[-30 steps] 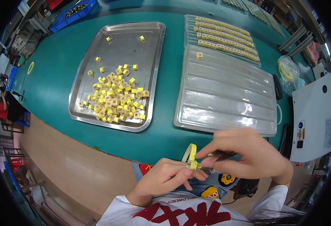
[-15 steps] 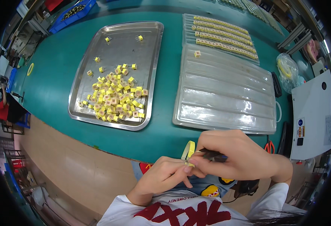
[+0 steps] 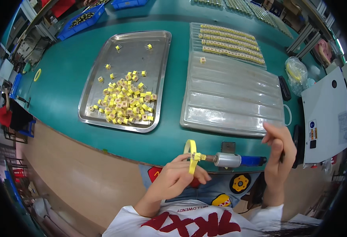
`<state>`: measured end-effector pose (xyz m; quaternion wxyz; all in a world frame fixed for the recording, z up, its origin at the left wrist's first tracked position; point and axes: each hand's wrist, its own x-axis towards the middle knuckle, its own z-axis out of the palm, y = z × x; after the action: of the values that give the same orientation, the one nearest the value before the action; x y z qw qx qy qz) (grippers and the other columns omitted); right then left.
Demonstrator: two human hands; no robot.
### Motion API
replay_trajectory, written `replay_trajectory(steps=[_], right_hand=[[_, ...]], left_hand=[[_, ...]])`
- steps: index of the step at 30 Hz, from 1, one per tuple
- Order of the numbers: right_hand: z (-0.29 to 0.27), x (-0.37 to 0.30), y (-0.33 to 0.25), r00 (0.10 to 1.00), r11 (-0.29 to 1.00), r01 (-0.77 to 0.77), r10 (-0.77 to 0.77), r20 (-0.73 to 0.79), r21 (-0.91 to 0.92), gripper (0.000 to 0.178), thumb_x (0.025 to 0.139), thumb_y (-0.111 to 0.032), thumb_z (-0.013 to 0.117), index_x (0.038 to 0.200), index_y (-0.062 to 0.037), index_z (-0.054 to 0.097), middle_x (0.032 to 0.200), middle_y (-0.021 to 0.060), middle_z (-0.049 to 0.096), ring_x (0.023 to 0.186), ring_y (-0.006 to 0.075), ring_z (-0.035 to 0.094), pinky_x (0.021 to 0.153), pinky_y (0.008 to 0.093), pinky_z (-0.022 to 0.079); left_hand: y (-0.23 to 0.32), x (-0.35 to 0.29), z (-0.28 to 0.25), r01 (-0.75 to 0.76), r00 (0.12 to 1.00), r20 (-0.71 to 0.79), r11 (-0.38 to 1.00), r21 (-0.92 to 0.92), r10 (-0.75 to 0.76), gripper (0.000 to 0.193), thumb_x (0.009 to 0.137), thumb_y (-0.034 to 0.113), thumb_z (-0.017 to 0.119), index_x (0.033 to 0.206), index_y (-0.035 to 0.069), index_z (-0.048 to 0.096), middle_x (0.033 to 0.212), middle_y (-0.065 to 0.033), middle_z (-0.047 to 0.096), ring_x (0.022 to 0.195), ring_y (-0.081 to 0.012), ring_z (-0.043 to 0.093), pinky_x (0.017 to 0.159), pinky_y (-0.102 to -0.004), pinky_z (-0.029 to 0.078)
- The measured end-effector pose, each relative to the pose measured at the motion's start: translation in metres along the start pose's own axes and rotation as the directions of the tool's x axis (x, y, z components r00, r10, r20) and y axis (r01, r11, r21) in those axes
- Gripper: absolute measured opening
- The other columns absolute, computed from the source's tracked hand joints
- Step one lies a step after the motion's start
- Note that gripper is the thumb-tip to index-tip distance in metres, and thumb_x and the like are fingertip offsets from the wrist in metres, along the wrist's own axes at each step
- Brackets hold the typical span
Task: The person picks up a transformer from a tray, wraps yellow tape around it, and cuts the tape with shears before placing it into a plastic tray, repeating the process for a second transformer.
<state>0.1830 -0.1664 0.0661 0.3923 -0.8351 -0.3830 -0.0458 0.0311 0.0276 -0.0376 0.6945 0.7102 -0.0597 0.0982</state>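
My left hand is closed around a thin roll of yellow tape, close to the table's front edge. Beside the tape, a small yellow-wrapped component sits at the tip of a spindle on a silver and blue motor tool. Whether my left fingertips touch the component is hard to make out. To the right of the tool's blue end, my right hand is raised with its fingers curled. A slim dark tool shows in that hand, mostly hidden, its kind unclear.
A steel tray holds a heap of yellow components. A clear ridged plastic tray carries one component, with a filled tray behind it. A white machine stands at right. Blue bins lie far left.
My right hand has moved right, away from my left hand, uncovering the motor tool. The component is now seen at the spindle tip. The view has shifted slightly.
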Motion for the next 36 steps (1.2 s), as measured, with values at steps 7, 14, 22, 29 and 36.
replay_trajectory(steps=[7, 14, 22, 29, 36], right_hand=[[0.050, -0.107, 0.064, 0.928, 0.983, 0.082, -0.135, -0.347, -0.164, 0.033, 0.102, -0.025, 0.037, 0.099, 0.0021, 0.056, 0.082, 0.0121, 0.054, 0.076, 0.0235, 0.053, 0.072, 0.0302, 0.043], [0.048, -0.089, 0.055, 0.598, 0.923, 0.382, -0.287, -0.748, -0.049, 0.043, 0.101, -0.041, 0.035, 0.085, -0.0022, 0.045, 0.070, 0.0076, 0.045, 0.062, 0.0163, 0.043, 0.050, 0.0270, 0.036], [0.045, -0.003, 0.044, 0.649, 0.974, 0.004, 0.169, -0.742, 0.226, 0.016, 0.091, -0.004, 0.055, 0.106, -0.0002, 0.060, 0.091, 0.0031, 0.057, 0.073, 0.0060, 0.049, 0.063, 0.0202, 0.041], [0.076, -0.096, 0.061, 0.705, 0.999, 0.021, 0.010, -0.709, 0.035, 0.013, 0.078, 0.010, 0.054, 0.082, -0.0023, 0.055, 0.085, 0.0072, 0.049, 0.072, 0.0175, 0.048, 0.067, 0.0249, 0.041], [0.037, -0.041, 0.024, 0.492, 0.900, 0.404, -0.063, -0.869, 0.163, 0.018, 0.082, 0.012, 0.050, 0.091, -0.0031, 0.050, 0.081, 0.0071, 0.041, 0.060, 0.0125, 0.042, 0.043, 0.0239, 0.036]], left_hand=[[-0.013, -0.046, 0.034, -0.070, 0.991, -0.116, 0.998, -0.004, 0.069, 0.047, 0.099, 0.041, 0.036, 0.082, 0.000, 0.052, 0.070, -0.0072, 0.051, 0.063, -0.0243, 0.049, 0.065, -0.0355, 0.042], [-0.005, -0.050, 0.051, 0.017, 0.970, -0.233, 0.977, -0.213, -0.067, 0.037, 0.101, 0.031, 0.036, 0.080, 0.001, 0.042, 0.064, -0.0056, 0.041, 0.057, -0.0138, 0.037, 0.053, -0.0280, 0.032], [0.009, -0.034, 0.059, 0.160, 0.913, -0.334, 0.958, -0.237, -0.235, 0.044, 0.101, 0.041, 0.032, 0.075, 0.006, 0.037, 0.059, -0.0004, 0.036, 0.056, -0.0112, 0.031, 0.059, -0.0276, 0.033], [0.019, -0.015, 0.050, 0.190, 0.902, -0.361, 0.968, -0.165, -0.238, 0.039, 0.102, 0.034, 0.031, 0.079, 0.004, 0.039, 0.062, -0.0012, 0.036, 0.056, -0.0096, 0.030, 0.052, -0.0254, 0.028], [0.016, -0.009, 0.044, 0.197, 0.895, -0.373, 0.967, -0.164, -0.246, 0.038, 0.103, 0.031, 0.033, 0.080, 0.002, 0.041, 0.061, -0.0018, 0.038, 0.055, -0.0102, 0.033, 0.051, -0.0260, 0.030]])
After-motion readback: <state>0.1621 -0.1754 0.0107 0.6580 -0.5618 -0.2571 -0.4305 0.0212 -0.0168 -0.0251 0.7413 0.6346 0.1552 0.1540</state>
